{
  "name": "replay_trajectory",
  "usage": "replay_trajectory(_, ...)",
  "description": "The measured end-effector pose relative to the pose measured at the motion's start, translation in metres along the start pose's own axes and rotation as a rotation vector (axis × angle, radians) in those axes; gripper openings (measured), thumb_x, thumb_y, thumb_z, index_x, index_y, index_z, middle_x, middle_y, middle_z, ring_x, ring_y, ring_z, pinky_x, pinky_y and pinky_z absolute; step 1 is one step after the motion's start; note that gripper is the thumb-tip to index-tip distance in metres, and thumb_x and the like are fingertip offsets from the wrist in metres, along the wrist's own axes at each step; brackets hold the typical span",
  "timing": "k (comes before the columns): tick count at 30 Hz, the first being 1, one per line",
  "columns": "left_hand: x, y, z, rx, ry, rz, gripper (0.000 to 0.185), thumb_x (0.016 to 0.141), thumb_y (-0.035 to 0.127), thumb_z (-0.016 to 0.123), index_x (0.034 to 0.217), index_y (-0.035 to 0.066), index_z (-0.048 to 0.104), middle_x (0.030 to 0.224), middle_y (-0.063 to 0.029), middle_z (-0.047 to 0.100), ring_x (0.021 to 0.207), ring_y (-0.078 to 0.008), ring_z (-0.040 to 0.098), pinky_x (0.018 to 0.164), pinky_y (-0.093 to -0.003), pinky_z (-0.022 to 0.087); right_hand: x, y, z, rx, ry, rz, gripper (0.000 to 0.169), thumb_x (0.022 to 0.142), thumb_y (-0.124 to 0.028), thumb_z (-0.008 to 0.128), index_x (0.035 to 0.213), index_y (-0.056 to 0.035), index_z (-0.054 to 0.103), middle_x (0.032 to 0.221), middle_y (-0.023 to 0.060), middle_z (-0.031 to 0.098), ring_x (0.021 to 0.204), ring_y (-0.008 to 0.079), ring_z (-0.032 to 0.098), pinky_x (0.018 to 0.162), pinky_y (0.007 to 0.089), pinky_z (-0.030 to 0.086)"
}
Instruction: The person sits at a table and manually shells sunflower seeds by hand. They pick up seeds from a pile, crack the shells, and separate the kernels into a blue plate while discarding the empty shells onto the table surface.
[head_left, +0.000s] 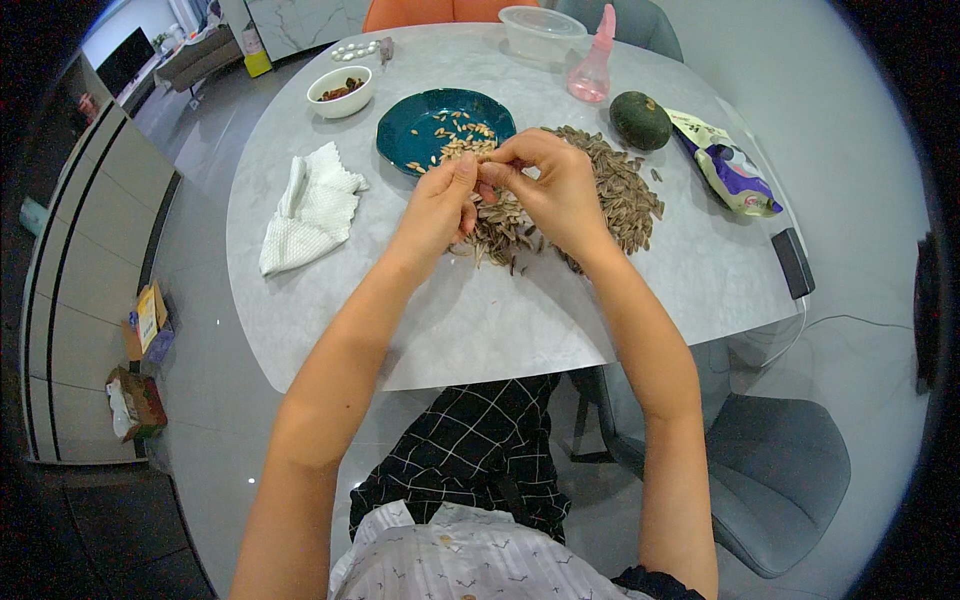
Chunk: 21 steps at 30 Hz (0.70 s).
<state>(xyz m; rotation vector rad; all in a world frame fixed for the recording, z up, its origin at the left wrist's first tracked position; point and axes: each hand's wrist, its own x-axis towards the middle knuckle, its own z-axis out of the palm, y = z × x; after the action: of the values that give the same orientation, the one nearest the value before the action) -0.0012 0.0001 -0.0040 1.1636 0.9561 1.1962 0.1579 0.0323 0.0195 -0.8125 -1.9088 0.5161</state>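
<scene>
My left hand (441, 196) and my right hand (553, 178) meet above the near rim of a dark teal plate (396, 120). Their fingertips pinch a small sunflower seed (485, 159), mostly covered by the fingers. Pale shelled kernels (466, 139) lie on the plate, gathered towards its near right side. Under my hands is a small heap of sunflower seed shells (499, 234), partly hidden. A larger pile of greyish striped sunflower seeds (628, 196) spreads beside and behind my right hand.
Left on the table are a white cloth (311, 214), a white bowl (339, 105) of dark dried pieces and a beaded string (356, 52). A lidded plastic tub (541, 37), pink spray bottle (590, 75), dark green squash (640, 121), snack bag (724, 165) and black adapter (792, 262) stand behind and right.
</scene>
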Motion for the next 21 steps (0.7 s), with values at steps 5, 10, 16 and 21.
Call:
replay_trajectory(5,0.0004,0.0017,-0.0002,0.122,0.026,-0.018,0.040,0.099,0.044,0.047,0.096,0.007,0.061,0.081,0.0009,0.056,0.052,-0.0028,0.043,0.041,-0.0179,0.029,-0.0005,0.0007,0.0009,-0.068,-0.047,-0.121,0.011,0.076,-0.005,0.069,0.086,-0.0034,0.067,0.080,0.0121,0.061,0.073,0.0295,0.060,0.064,0.0351,0.048)
replay_trajectory(10,-0.0005,0.0041,-0.0011,0.023,-0.023,-0.064,0.036,0.100,0.040,0.045,0.098,0.007,0.060,0.082,0.0011,0.052,0.055,-0.0030,0.043,0.042,-0.0181,0.030,-0.0010,-0.0020,0.0009,-0.099,-0.057,-0.114,0.009,0.076,0.003,0.068,0.085,0.0011,0.064,0.081,0.0096,0.063,0.073,0.0217,0.061,0.064,0.0305,0.048)
replay_trajectory(16,0.0002,0.0026,-0.0031,-0.052,-0.071,-0.089,0.032,0.102,0.035,0.042,0.103,0.007,0.058,0.085,0.0006,0.052,0.056,-0.0037,0.042,0.042,-0.0179,0.028,-0.0011,0.0018,0.0040,-0.053,-0.058,-0.121,0.008,0.076,-0.004,0.068,0.082,-0.0019,0.063,0.076,0.0122,0.058,0.073,0.0312,0.059,0.064,0.0373,0.048)
replay_trajectory(21,-0.0020,0.0053,-0.0012,-0.112,-0.045,-0.141,0.031,0.102,0.033,0.041,0.105,0.006,0.057,0.086,0.0000,0.052,0.056,-0.0040,0.042,0.042,-0.0181,0.028,-0.0010,0.0028,0.0022,-0.116,-0.087,-0.141,0.010,0.077,0.004,0.068,0.086,0.0009,0.064,0.081,0.0098,0.061,0.073,0.0225,0.060,0.065,0.0309,0.048)
